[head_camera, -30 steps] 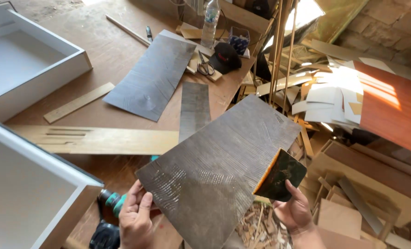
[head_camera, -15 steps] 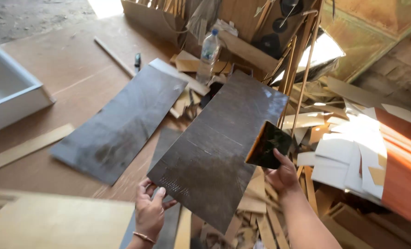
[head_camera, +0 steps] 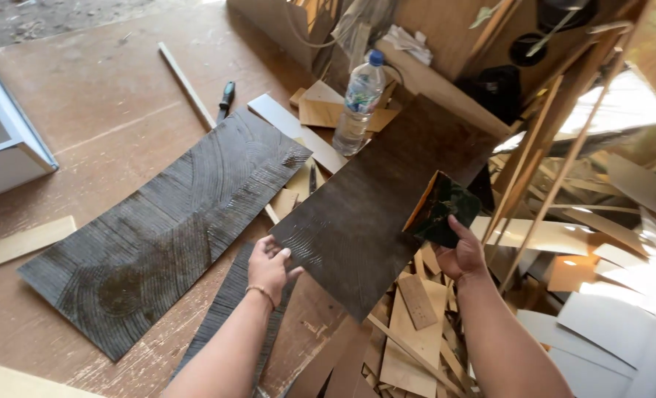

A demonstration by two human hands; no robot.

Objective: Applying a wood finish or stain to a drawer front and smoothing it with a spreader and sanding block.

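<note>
the dark veneer sheet (head_camera: 376,214) now sits higher, at mid frame, left hand (head_camera: 270,267) fingers pinching its edge, right hand (head_camera: 462,254) gripping a small dark offcut (head_camera: 446,210).

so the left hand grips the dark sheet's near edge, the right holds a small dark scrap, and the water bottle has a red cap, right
Not quite: the water bottle has a blue cap, as the head view shows. The left hand does grip the dark sheet, and the right hand holds the small dark scrap.

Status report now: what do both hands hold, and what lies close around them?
Left hand grips dark sheet at its left edge. Right hand holds small dark piece against the sheet. Water bottle upright just beyond; wood scraps below.
</note>
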